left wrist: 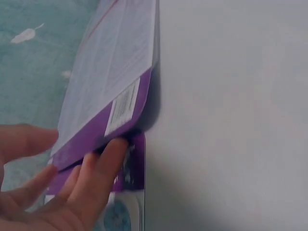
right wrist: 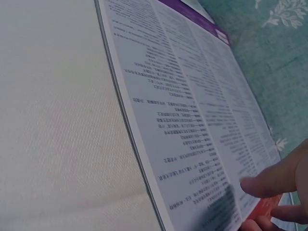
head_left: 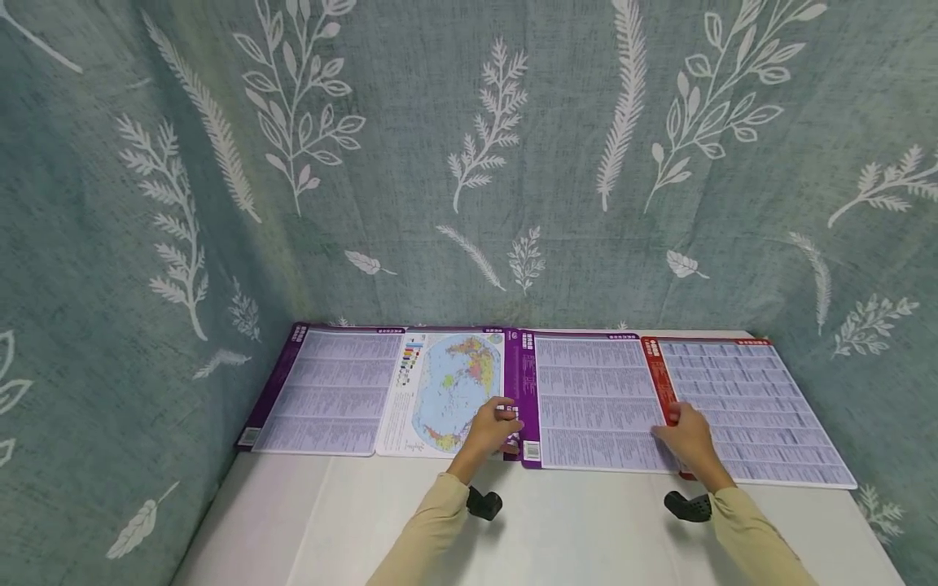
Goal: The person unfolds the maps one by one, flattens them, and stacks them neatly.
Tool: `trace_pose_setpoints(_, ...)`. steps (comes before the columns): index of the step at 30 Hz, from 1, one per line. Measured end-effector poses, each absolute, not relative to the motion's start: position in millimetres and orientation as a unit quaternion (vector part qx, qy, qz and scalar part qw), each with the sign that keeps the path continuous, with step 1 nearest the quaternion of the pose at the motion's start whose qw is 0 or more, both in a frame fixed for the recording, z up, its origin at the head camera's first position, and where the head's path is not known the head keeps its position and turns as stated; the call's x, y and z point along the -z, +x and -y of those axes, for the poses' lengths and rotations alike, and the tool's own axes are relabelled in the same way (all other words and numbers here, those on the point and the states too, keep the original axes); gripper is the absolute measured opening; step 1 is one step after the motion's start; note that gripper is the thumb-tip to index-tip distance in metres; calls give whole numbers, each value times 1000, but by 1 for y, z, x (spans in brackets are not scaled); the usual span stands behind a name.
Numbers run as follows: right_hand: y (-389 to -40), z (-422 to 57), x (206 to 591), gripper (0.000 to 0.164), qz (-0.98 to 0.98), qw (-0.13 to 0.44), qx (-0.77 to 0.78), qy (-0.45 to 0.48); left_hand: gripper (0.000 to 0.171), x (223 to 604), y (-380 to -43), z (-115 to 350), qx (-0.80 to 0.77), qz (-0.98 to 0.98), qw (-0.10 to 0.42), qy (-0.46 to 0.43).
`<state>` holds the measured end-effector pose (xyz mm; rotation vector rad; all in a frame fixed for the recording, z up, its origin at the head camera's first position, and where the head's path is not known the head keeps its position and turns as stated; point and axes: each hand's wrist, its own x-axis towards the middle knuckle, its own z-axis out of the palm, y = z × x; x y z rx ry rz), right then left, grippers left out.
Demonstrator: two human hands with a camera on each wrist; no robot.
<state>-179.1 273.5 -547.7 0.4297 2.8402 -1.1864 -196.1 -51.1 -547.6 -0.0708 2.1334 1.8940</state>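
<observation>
Flat laminated sheets lie in a row on the table. My left hand (head_left: pixel 489 430) is at the seam between the world map sheet (head_left: pixel 456 391) and a purple-edged text sheet (head_left: pixel 595 407). In the left wrist view, extended fingers (left wrist: pixel 103 168) touch the purple edge, which stands slightly raised with a shadow below; the thumb is apart from them, near the far corner. My right hand (head_left: pixel 689 439) is at that sheet's other end, over the red strip of the red-edged sheet (head_left: pixel 755 415). In the right wrist view, its thumb (right wrist: pixel 269 183) overlaps the text sheet, with fingers over the red strip.
Another purple-edged text sheet (head_left: pixel 330 391) lies at the left end of the row. Patterned green cloth (head_left: pixel 410 163) hangs behind and at both sides. The white table (head_left: pixel 586 529) extends in front. Black wrist devices (head_left: pixel 484 505) sit below both hands.
</observation>
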Motion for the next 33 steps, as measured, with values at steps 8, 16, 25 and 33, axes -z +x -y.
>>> trace_pose_setpoints(8,-183,-271,549,62,-923,14,350,160,47,551,-196,33,-617,-777,122,-39)
trace_pose_setpoints(16,-188,-271,551,58,-902,39,385,190,45,558,-188,32,-584,-805,97,-33)
trace_pose_setpoints(25,-189,-276,543,46,-833,72,521,173,63,552,-193,33,-641,-753,145,-36)
trace_pose_setpoints(33,-184,-289,535,49,-744,112,639,159,78,550,-196,37,-672,-724,154,-25)
